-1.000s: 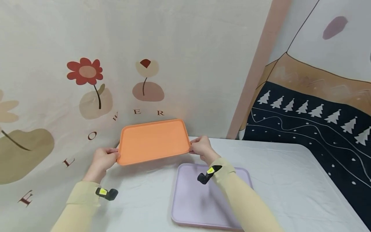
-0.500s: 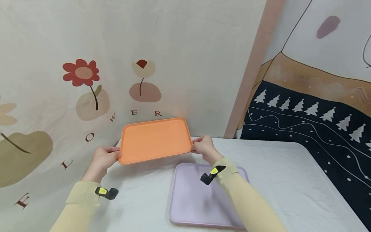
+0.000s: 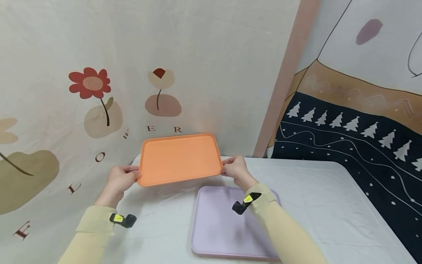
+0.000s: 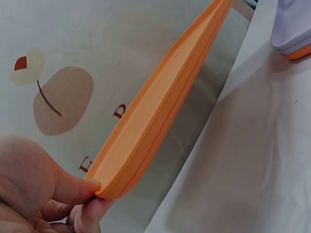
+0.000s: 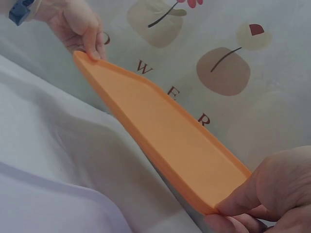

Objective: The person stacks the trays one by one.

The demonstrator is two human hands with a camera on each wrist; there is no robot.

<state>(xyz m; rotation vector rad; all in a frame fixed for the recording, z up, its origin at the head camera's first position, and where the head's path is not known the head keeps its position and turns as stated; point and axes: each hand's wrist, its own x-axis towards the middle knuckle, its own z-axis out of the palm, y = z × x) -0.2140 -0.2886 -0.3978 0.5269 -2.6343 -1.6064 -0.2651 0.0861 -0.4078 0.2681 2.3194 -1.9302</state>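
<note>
A rectangular orange tray (image 3: 180, 160) is held up off the table near the back wall, its inner face tilted toward me. At its left end my left hand (image 3: 120, 181) pinches the rim between thumb and fingers. My right hand (image 3: 238, 170) pinches the opposite end the same way. In the left wrist view, the thumb of the left hand (image 4: 43, 187) lies over the corner of the orange tray (image 4: 155, 111). The fingers of the right hand go partly under the tray and are hidden there. A lilac tray (image 3: 227, 223) lies flat on the table below the right forearm.
The white-covered table (image 3: 306, 205) meets a wall cloth (image 3: 211, 73) printed with flowers and letters. An orange edge (image 4: 299, 52) shows beneath the lilac tray in the left wrist view. A dark cloth (image 3: 343, 146) with white trees hangs at the right.
Both hands and the orange tray have shifted slightly right in the head view, while the background has slid left. The grip on the tray looks the same.
</note>
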